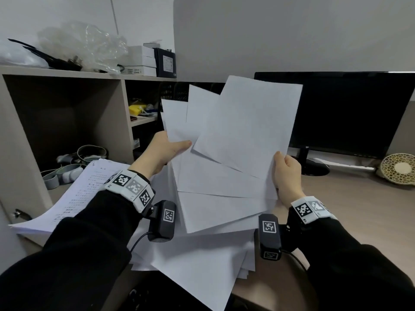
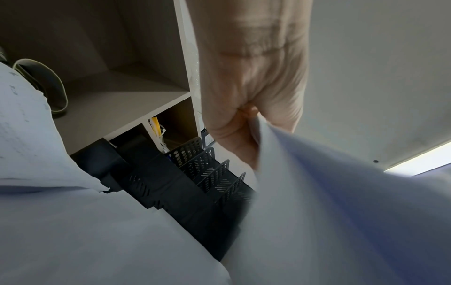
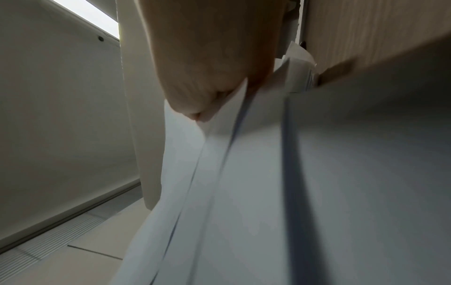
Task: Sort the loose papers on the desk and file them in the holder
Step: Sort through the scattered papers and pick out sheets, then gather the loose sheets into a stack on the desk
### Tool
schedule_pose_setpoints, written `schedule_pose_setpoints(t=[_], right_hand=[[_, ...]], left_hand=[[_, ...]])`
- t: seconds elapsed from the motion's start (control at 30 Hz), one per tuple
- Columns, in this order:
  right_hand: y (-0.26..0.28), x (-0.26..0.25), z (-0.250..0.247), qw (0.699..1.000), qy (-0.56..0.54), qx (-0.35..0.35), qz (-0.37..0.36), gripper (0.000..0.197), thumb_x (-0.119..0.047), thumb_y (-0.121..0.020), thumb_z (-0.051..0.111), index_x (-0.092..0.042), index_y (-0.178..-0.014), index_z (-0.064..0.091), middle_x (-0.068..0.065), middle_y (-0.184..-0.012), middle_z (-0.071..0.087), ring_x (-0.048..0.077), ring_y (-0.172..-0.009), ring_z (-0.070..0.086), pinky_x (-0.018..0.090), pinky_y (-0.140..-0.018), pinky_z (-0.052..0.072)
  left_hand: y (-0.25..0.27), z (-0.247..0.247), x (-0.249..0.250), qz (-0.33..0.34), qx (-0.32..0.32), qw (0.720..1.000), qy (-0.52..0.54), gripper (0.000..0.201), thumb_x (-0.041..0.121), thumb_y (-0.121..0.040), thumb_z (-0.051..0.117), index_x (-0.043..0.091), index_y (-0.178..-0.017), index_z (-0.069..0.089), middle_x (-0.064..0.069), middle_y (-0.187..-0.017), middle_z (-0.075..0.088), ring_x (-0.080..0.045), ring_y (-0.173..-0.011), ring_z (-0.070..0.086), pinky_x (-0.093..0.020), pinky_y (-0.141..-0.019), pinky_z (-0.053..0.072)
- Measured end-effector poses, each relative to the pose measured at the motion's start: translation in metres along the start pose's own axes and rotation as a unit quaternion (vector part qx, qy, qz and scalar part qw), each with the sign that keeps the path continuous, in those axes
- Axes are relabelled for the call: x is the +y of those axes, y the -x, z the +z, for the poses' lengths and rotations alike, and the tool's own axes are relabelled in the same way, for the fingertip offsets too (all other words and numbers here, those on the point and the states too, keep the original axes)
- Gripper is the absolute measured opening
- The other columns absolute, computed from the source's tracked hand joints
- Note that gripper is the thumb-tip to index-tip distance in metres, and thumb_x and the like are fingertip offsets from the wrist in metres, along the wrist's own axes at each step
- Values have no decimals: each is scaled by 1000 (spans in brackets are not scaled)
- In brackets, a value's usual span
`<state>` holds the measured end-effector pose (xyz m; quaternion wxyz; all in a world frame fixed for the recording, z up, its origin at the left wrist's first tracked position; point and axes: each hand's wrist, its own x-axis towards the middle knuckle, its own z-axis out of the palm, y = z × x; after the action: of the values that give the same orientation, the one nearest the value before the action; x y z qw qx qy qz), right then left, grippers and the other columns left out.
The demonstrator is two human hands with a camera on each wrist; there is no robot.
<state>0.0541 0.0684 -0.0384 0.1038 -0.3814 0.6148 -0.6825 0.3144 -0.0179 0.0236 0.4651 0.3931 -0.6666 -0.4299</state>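
While the big wooden desk reached off to the right with bare room there, a dark monitor stood at its back edge and a shelf unit closed in the left side. A pile of loose papers lay on the desk's near edge, some sheets hanging over it. Above that pile, a fanned bunch of blank sheets was held up in the air, its corners sticking out unevenly. The black mesh holder stood by the shelf unit, behind the raised sheets, its slots upright. A printed stack lay on the left. The left hand gripped the bunch's left edge, thumb on top. The right hand gripped the right edge, fingers curled round it. A small round fan sat far right.
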Motion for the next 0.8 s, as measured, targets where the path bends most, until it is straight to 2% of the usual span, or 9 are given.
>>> schedule_pose_setpoints(t=[0.13,0.27,0.33,0.4,0.53,0.63,0.67,0.73,0.8], right_hand=[[-7,4,-11,997,23,2,71,39,-18,-94,42,-18,-59,24,0,-60,25,16,-55,22,30,-53,18],[-1,4,-18,973,184,-102,98,27,-20,-89,48,-12,-64,41,6,-64,40,20,-59,37,28,-57,27],[8,1,-16,939,250,-192,138,20,-20,-90,50,-13,-71,50,6,-69,48,20,-60,45,24,-53,34],[18,-5,-15,896,298,-270,188,17,-20,-92,50,-17,-75,52,3,-68,50,18,-58,47,22,-48,38],[39,-13,-13,808,390,-374,235,21,-29,-94,54,-9,-88,57,2,-61,55,15,-50,49,21,-48,40],[47,-16,-16,753,429,-438,241,33,-38,-95,53,-7,-94,63,1,-59,68,9,-48,56,16,-45,37],[46,-15,-18,753,429,-438,241,37,-41,-94,53,-6,-93,65,1,-62,69,9,-49,57,16,-47,36],[38,-11,-24,785,408,-398,243,46,-47,-91,55,-4,-94,67,1,-71,71,12,-55,58,18,-51,39],[31,-4,-26,824,381,-341,245,48,-50,-89,56,-3,-98,65,2,-77,66,17,-64,56,23,-59,45]], left_hand=[[-4,-8,-4,-23,10,999,-20,39,-3,-84,66,3,-122,59,-9,-115,65,-23,-101,62,-31,-86,50],[-8,-14,-16,-82,-86,991,-55,46,-12,-85,57,6,-127,54,-11,-120,64,-22,-102,63,-25,-77,52],[-9,-15,-25,-128,-124,981,-80,49,-15,-84,54,10,-126,55,-12,-116,67,-26,-103,65,-33,-76,56],[-7,-14,-31,-161,-144,969,-120,52,-15,-83,53,12,-128,53,-12,-115,67,-29,-103,66,-42,-84,56],[-4,-13,-50,-254,-126,952,-116,74,4,-83,69,22,-142,28,-5,-126,58,-23,-103,65,-49,-95,50],[-3,-11,-58,-307,-105,939,-114,87,35,-70,85,22,-137,32,9,-135,46,-18,-104,65,-43,-73,60],[-1,-10,-56,-313,-105,935,-129,77,33,-73,82,17,-132,35,11,-134,41,-17,-104,66,-37,-65,60],[3,-11,-55,-328,-122,922,-163,60,25,-82,75,9,-127,39,6,-132,42,-17,-101,68,-30,-63,55],[8,-11,-55,-326,-153,904,-230,55,28,-83,74,13,-127,44,-1,-129,47,-20,-101,68,-26,-58,48]])
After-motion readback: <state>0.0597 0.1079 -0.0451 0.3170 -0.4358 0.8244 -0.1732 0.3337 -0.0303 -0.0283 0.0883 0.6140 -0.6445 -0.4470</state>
